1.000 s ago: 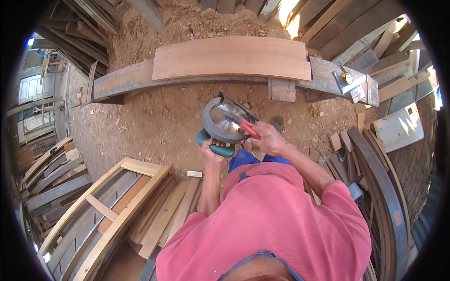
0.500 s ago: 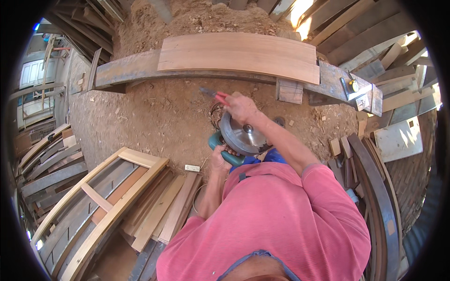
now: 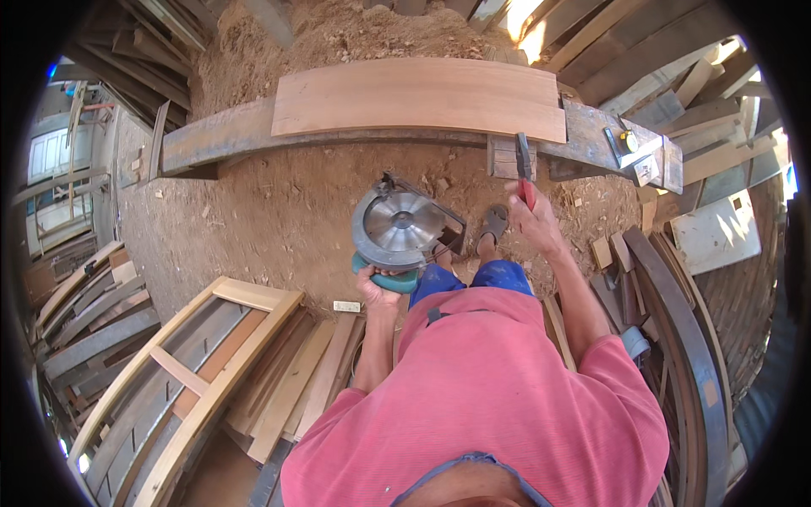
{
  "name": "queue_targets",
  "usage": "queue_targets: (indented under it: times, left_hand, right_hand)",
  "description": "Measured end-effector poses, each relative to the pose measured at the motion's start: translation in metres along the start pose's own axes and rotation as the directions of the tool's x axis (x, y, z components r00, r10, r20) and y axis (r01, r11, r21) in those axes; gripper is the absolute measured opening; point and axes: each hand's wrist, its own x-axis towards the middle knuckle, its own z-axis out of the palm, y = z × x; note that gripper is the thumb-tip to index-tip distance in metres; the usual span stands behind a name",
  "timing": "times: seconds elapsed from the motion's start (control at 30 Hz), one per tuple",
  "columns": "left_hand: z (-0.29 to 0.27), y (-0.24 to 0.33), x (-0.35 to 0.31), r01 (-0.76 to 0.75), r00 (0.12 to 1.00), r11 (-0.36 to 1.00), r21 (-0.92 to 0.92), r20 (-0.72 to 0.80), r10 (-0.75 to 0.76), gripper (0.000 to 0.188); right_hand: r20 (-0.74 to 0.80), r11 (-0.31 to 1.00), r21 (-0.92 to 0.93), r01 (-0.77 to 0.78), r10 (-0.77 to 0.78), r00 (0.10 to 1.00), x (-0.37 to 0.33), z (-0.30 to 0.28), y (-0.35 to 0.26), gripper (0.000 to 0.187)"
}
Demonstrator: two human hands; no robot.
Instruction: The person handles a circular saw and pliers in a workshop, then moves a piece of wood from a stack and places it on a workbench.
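The saw [image 3: 372,232] has a silver blade [image 3: 405,218] and green handle [image 3: 390,280], the pliers [image 3: 524,162] red grips [image 3: 527,194]; shirt [image 3: 498,380] pink, shorts [image 3: 504,275] blue, board [image 3: 418,97] reddish-tan.

A worker [image 3: 507,397] wears a pink short-sleeved shirt [image 3: 473,363] with blue neckline trim [image 3: 477,457], blue shorts [image 3: 505,275] and a gray-brown sandal [image 3: 497,216].

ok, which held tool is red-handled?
The slim, dark-tipped tool in the right hand; the circular saw in the left hand is green-handled.

Dirt flr [image 3: 279,228] w/ sawdust [image 3: 355,34] at bk, bright sunlight [image 3: 530,42] bk R.
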Motion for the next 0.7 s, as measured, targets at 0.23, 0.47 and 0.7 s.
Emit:
queue_targets:
  times: [0.23,0.47,0.7]
  left_hand:
    - [0.017,0.006,0.010,-0.124,0.983,0.984,0.126,-0.119,0.139,0.011]
    - [0.023,0.002,-0.015,-0.044,0.995,0.991,0.130,0.090,0.033,0.009]
    - [0.025,-0.016,-0.031,0.042,0.994,0.988,0.152,0.098,-0.057,0.004]
  right_hand:
    - [-0.092,0.915,0.073,-0.398,0.403,0.910,0.010,-0.001,0.101,0.023]
    - [-0.479,0.732,-0.617,-0.290,-0.057,0.876,0.088,-0.035,0.081,0.040]
    - [-0.329,0.538,-0.834,-0.119,-0.314,0.891,0.152,-0.054,0.033,0.045]
